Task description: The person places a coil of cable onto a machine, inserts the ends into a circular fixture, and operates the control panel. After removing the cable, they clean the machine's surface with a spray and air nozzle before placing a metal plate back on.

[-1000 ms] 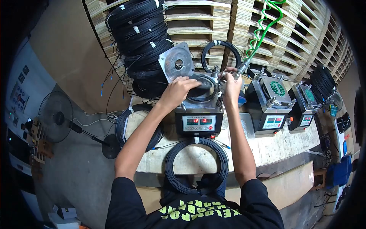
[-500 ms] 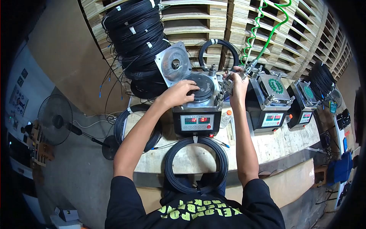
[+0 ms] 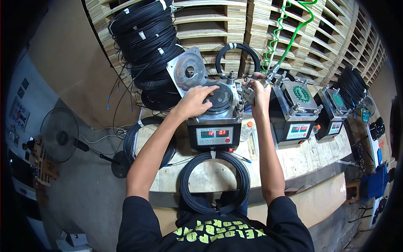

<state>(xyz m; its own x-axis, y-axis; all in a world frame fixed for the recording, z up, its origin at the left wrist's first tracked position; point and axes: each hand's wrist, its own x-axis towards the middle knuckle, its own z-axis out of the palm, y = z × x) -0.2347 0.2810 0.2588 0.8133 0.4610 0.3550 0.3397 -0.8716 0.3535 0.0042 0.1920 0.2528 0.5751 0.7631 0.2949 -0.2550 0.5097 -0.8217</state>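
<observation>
My left hand rests at the left side of the black round disc on top of a polishing machine. Its index finger stretches over the disc, and the fingers are apart with nothing held. An air blow gun is gripped in my right hand, just right of the disc, and hangs from a green coiled hose. Behind my left hand, a metal plate with a round hole leans tilted against the machine. Red digits glow on the machine's front panel.
A coil of black cable lies at the table's front edge. Stacked cable coils rise at the back left. Two more machines stand to the right, near a bottle. A fan is at the left.
My left hand has shifted a little left on the disc, and its index finger now reaches farther toward the back. My right hand still holds the blow gun; the view has moved slightly.
</observation>
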